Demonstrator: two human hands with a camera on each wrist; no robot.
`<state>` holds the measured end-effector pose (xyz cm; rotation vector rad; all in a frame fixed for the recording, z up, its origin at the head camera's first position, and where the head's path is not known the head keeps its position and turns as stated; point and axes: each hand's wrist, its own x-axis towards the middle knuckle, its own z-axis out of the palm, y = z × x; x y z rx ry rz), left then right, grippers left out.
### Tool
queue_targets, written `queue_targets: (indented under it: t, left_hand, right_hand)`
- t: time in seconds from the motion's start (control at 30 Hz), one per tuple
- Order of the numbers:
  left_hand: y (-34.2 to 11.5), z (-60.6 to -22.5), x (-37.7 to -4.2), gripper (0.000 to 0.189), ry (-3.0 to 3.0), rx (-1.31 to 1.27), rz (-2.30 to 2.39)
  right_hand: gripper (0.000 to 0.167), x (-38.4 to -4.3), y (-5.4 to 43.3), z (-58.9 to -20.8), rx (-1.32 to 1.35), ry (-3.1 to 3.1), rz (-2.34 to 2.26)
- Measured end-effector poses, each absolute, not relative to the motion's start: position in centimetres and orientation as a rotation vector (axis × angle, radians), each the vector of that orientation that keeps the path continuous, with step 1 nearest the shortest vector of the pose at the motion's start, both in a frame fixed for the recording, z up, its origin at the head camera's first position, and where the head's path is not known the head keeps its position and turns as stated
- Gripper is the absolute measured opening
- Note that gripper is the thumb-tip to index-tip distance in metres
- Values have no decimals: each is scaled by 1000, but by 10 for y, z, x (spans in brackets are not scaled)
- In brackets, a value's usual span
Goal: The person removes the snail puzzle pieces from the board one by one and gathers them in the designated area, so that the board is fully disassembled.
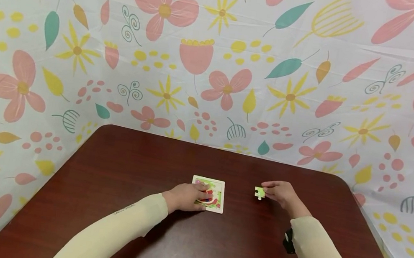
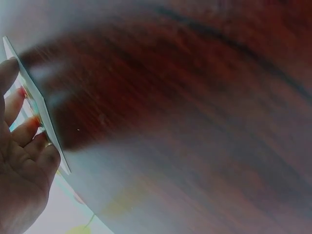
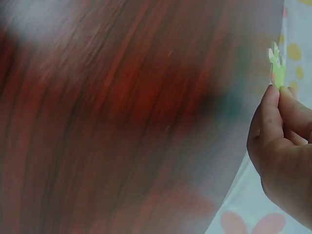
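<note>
A square puzzle board point(image 1: 219, 195) with a pale border and a colourful picture lies on the table. My left hand point(image 1: 185, 197) rests on it from the left, fingers spread over the picture and hiding part of it. In the left wrist view the fingers of that hand point(image 2: 24, 161) touch the board's face, and the board's pale edge point(image 2: 46, 109) shows beside them. To the right of the board, my right hand point(image 1: 280, 192) pinches a light green puzzle piece point(image 1: 259, 192) between thumb and fingertips. The same piece point(image 3: 278, 73) sticks out past the fingertips in the right wrist view.
The dark red-brown wooden table point(image 1: 217, 248) reaches back to a white cloth point(image 1: 217, 29) printed with flowers and leaves, which also stands along its sides. A small black object point(image 1: 289, 241) sits at the right wrist, by the sleeve.
</note>
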<state>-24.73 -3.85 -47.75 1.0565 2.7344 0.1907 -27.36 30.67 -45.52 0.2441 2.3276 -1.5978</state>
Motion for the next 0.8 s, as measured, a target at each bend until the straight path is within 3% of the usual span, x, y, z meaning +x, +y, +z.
queue_targets:
  t: [0.8]
  left_hand:
    - [-38, -480, -249, 51, 2732, 1021, 189]
  right_hand:
    - [36, -263, 362, -464, 357, 2328, -1586]
